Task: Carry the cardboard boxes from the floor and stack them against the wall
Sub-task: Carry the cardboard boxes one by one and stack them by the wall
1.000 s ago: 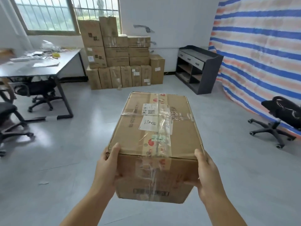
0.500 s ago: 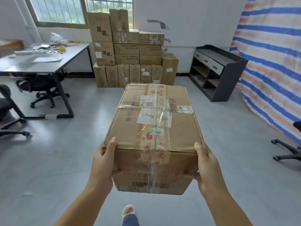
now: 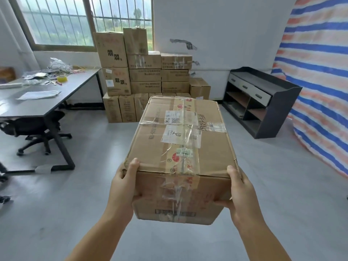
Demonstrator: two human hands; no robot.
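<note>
I carry a long taped cardboard box with white labels on its top, held out in front of me above the grey floor. My left hand grips its near left corner, thumb on the top edge and fingers under the front. My right hand grips the near right corner the same way. Ahead, a stack of cardboard boxes stands against the white wall below the window, several rows high.
A grey desk with papers and a tape roll stands at left, an office chair tucked under it. A dark low cabinet stands at right by a striped tarpaulin. Open floor lies between me and the stack.
I have walked closer to the stack with the box; the stack and cabinet look larger and nearer. My grip on both corners is unchanged.
</note>
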